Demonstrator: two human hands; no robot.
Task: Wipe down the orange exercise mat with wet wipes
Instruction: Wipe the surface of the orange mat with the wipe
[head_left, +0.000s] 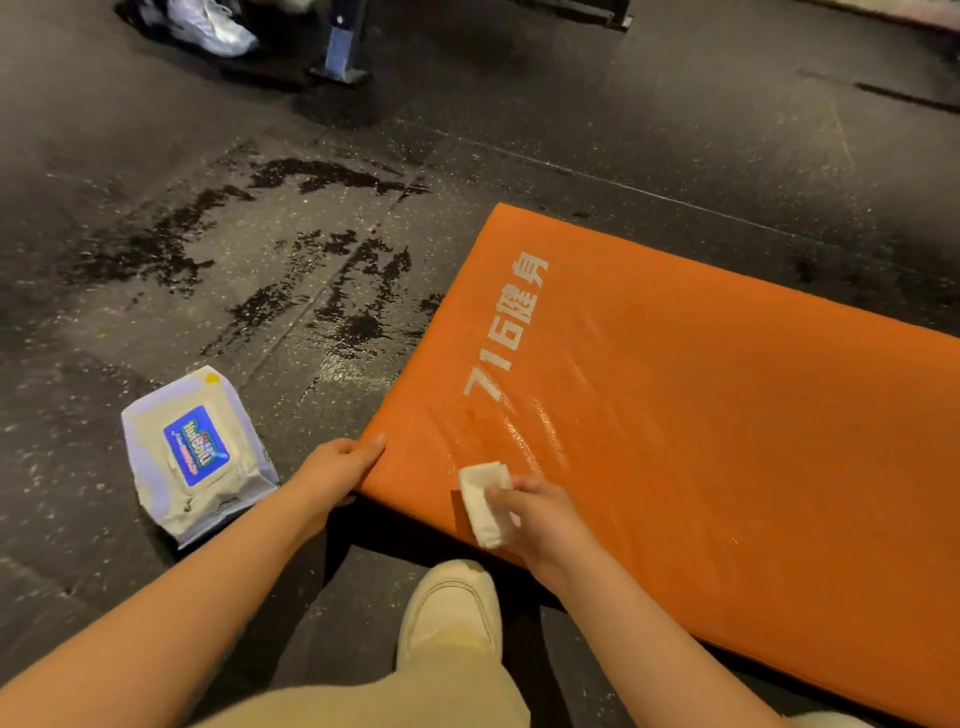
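1. A dark, speckled rubber gym floor (623, 104) fills the view, with wet patches (322, 249) shining on it to the left of the mat.
2. The orange exercise mat (727, 415) lies flat on this floor and runs off the right edge of the view. White lettering (506, 327) crosses its near end, and a glossy wet streak (535, 436) shows just below the lettering.
3. A folded white wet wipe (483, 499) lies against the mat's near edge. The right hand (540, 514) holds it, with its fingers (501, 496) curled over the top of the wipe and pressing it down.
4. The left hand (337, 467) holds the mat's near corner. Its fingers (371, 447) are closed along the edge, and they appear to steady the mat.
5. A pack of wet wipes (197, 457) lies on the floor, just left of the left forearm, with its flap closed. A cream shoe (449, 608) stands below the mat's edge, between the two arms.
6. Risks, as I judge them:
   - The mat could slide on the damp floor if the left hand lets go.
   - One small wipe may dry out well before the far end is done, leaving most of the surface untouched.
   - The wipe sits right at the edge and could slip off it.
7. The mat lies directly under the right fingers, separated from them only by the wipe, and its corner is in the left fingers.
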